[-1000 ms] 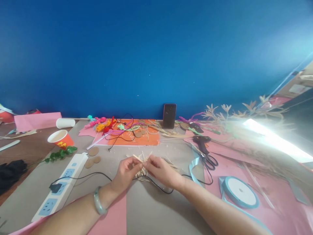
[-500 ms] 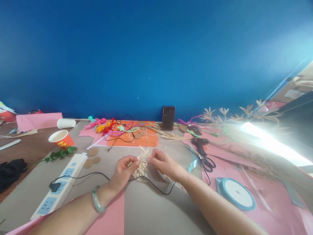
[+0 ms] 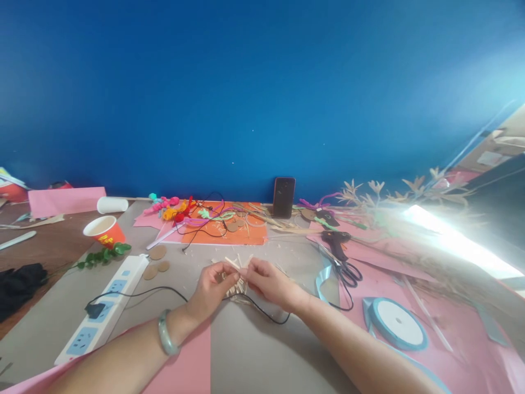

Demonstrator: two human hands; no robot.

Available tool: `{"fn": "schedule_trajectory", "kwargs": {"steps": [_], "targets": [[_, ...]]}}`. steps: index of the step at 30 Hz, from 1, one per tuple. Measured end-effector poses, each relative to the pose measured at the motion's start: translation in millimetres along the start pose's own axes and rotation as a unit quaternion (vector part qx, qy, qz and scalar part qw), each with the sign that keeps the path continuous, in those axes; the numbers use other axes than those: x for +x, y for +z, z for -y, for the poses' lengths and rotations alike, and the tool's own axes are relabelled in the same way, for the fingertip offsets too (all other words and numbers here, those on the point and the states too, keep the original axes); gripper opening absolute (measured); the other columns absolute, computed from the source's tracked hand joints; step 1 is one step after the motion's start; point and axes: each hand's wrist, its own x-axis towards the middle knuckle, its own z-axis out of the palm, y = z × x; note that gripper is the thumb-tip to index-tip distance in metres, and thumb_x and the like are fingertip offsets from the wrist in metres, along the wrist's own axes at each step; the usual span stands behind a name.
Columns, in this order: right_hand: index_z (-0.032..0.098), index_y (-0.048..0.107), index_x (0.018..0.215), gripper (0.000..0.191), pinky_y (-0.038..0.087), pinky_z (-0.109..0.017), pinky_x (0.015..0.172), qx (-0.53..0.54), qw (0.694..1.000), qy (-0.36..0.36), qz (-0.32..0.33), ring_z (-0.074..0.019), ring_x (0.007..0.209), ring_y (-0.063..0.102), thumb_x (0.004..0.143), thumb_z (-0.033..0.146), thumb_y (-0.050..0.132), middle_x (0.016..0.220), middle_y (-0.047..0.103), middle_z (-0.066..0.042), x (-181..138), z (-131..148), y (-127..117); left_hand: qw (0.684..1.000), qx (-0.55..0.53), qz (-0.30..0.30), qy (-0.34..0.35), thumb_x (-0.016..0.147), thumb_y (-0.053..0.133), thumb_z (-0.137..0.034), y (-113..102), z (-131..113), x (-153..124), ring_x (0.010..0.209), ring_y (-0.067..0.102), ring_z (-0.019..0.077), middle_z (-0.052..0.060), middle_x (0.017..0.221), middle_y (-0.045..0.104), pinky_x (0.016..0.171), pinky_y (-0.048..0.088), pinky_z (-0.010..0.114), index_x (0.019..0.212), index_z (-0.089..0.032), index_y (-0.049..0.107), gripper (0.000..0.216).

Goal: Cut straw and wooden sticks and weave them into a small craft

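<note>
Pale straw-like strips (image 3: 232, 263) stick up between my two hands at the middle of the table. My left hand (image 3: 213, 289), below a jade-green bangle (image 3: 168, 332), pinches them with thumb and forefinger. Close against it, my right hand (image 3: 268, 282) pinches the same strips from the other side, its fingertips nearly touching the left ones. Under the fingers lies a small heap of cut pale strips (image 3: 237, 289), partly hidden by the hands. A black cable (image 3: 262, 312) runs just in front of the heap.
A white power strip (image 3: 107, 306), an orange paper cup (image 3: 105, 231) and cork discs (image 3: 157, 252) are on the left. A phone (image 3: 284, 197) leans against the blue wall. On the right lie a glue gun (image 3: 337, 243), scissors (image 3: 348, 273) and a blue ribbon spool (image 3: 398, 324).
My right hand has come closer to my left, and the strips between them have shifted. The blue ribbon by the scissors and spool now lies in longer loops.
</note>
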Motion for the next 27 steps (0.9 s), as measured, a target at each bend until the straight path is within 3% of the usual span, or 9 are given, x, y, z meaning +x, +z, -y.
{"fn": "schedule_trajectory", "kwargs": {"steps": [5, 9, 13, 17, 20, 23, 27], "targets": [[0.021, 0.035, 0.066, 0.041, 0.01, -0.019, 0.036, 0.175, 0.984, 0.03, 0.016, -0.0038, 0.038, 0.017, 0.079, 0.057, 0.052, 0.051, 0.036, 0.01, -2, 7, -21, 0.999, -0.017, -0.021, -0.02, 0.076, 0.065, -0.039, 0, 7, 2, 0.066, 0.052, 0.0129, 0.003, 0.073, 0.063, 0.064, 0.04, 0.024, 0.076, -0.014, 0.065, 0.025], [0.021, 0.038, 0.069, 0.041, 0.01, -0.018, 0.036, 0.192, 0.981, 0.02, -0.021, -0.0027, 0.038, 0.017, 0.074, 0.056, 0.059, 0.051, 0.035, 0.01, -1, 11, -30, 0.999, -0.02, -0.029, -0.02, 0.076, 0.064, -0.04, 0, 7, 2, 0.062, 0.049, 0.0117, 0.001, 0.069, 0.061, 0.062, 0.039, 0.024, 0.077, -0.015, 0.065, 0.025], [0.017, 0.052, 0.078, 0.033, 0.016, -0.02, 0.037, 0.089, 0.996, -0.009, -0.016, -0.0032, 0.038, 0.025, 0.072, 0.048, 0.063, 0.056, 0.048, 0.007, 3, 8, -20, 1.0, 0.001, -0.014, 0.012, 0.076, 0.064, -0.039, 0, 4, 1, 0.067, 0.052, 0.0136, 0.003, 0.071, 0.062, 0.065, 0.041, 0.024, 0.074, -0.015, 0.066, 0.024], [0.016, 0.055, 0.065, 0.026, 0.026, -0.02, 0.045, -0.049, 0.997, -0.051, -0.036, -0.0056, 0.044, 0.034, 0.078, 0.038, 0.054, 0.054, 0.049, 0.004, 1, 12, -22, 0.999, 0.011, -0.002, 0.039, 0.074, 0.067, -0.036, 1, 6, 2, 0.073, 0.055, 0.0152, 0.004, 0.075, 0.065, 0.069, 0.042, 0.025, 0.073, -0.015, 0.068, 0.021], [0.016, 0.056, 0.061, 0.021, 0.03, -0.021, 0.051, -0.176, 0.981, -0.06, -0.053, -0.0081, 0.05, 0.04, 0.077, 0.03, 0.053, 0.054, 0.051, 0.003, -3, 15, -42, 1.0, -0.002, -0.023, 0.012, 0.076, 0.065, -0.039, 1, 12, 4, 0.068, 0.055, 0.0138, 0.003, 0.073, 0.064, 0.064, 0.041, 0.023, 0.077, -0.015, 0.068, 0.025], [0.017, 0.052, 0.054, 0.019, 0.028, -0.022, 0.049, -0.282, 0.958, -0.034, -0.023, -0.0089, 0.048, 0.04, 0.073, 0.023, 0.053, 0.05, 0.049, 0.003, -3, 10, -62, 0.999, -0.013, -0.04, -0.013, 0.077, 0.062, -0.043, 1, 16, 7, 0.059, 0.053, 0.0119, 0.002, 0.068, 0.062, 0.057, 0.039, 0.022, 0.08, -0.014, 0.067, 0.03], [0.017, 0.05, 0.049, 0.022, 0.028, -0.022, 0.048, -0.375, 0.926, 0.041, 0.03, -0.0097, 0.049, 0.045, 0.071, 0.019, 0.051, 0.052, 0.056, -0.001, 3, -2, -75, 0.999, 0.013, -0.05, 0.006, 0.077, 0.061, -0.044, 0, 16, 9, 0.064, 0.054, 0.0126, 0.002, 0.071, 0.063, 0.061, 0.042, 0.022, 0.078, -0.014, 0.066, 0.03]]}}
